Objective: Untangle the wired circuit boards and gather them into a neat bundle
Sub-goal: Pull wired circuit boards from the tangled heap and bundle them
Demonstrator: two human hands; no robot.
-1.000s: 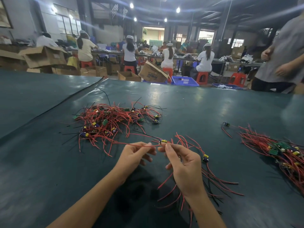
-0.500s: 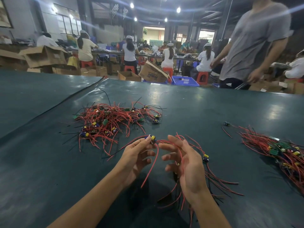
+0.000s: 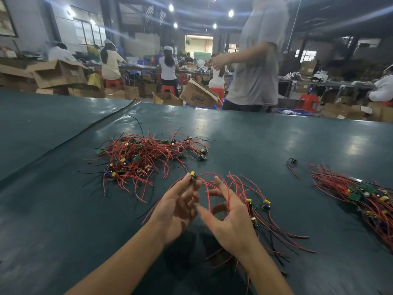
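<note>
While your left hand (image 3: 178, 207) pinches a small yellow-capped circuit board (image 3: 193, 176) at its fingertips, your right hand (image 3: 228, 216) is spread, thin red wires (image 3: 209, 201) draped over it. They look light and floppy, so grip the stiff board, not the leads.

This is a factory assembly hall. A long dark green covered tabletop (image 3: 255, 133) carries heaps of small green circuit boards with red and black wires (image 3: 146, 156). Behind it, workers in white caps (image 3: 168, 60) sit on red plastic stools (image 3: 308, 102) along further benches. Open brown cardboard cartons (image 3: 57, 73) and blue plastic crates (image 3: 293, 111) litter the floor. Round ceiling lamps (image 3: 231, 12) hang under a dark girdered roof, and a person in a grey T-shirt (image 3: 255, 67) stands at the far edge.
</note>
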